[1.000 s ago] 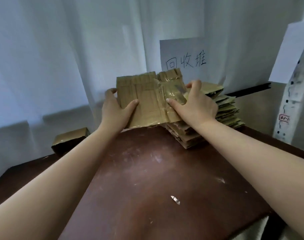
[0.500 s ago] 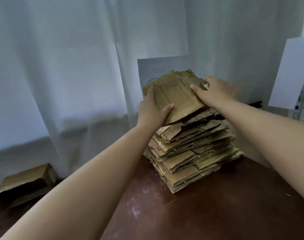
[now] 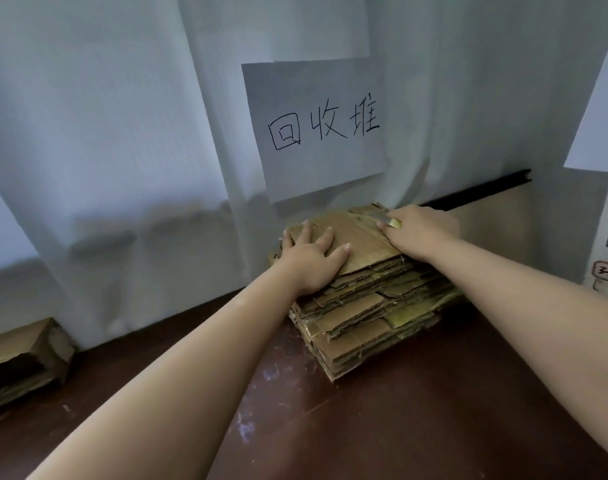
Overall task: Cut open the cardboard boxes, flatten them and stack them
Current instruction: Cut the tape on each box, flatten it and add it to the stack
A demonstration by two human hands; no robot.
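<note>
We've got our left hand (image 3: 313, 261) spread flat, fingers straight, pressing down on the top sheet (image 3: 351, 237) of flattened cardboard, and that looks like a squeeze to keep it lying level on the stack (image 3: 368, 317), which sits at the far edge of the brown table (image 3: 417, 410), tight against the white curtain (image 3: 105, 133) and right under the handwritten paper sign (image 3: 316, 129), so we take this for the stacking spot; our right hand (image 3: 418, 232) rests on the sheet's far right corner with fingers curled around a small knife (image 3: 389, 221), a sliver of blade and a yellowish bit peeking out, kept in hand, we'd guess, for the next box; how firmly it's gripped we can't tell, the rest is buried under the fingers; off to the left a cardboard box (image 3: 22, 358) sits cut off by the frame, not yet flattened by the look of it
</note>
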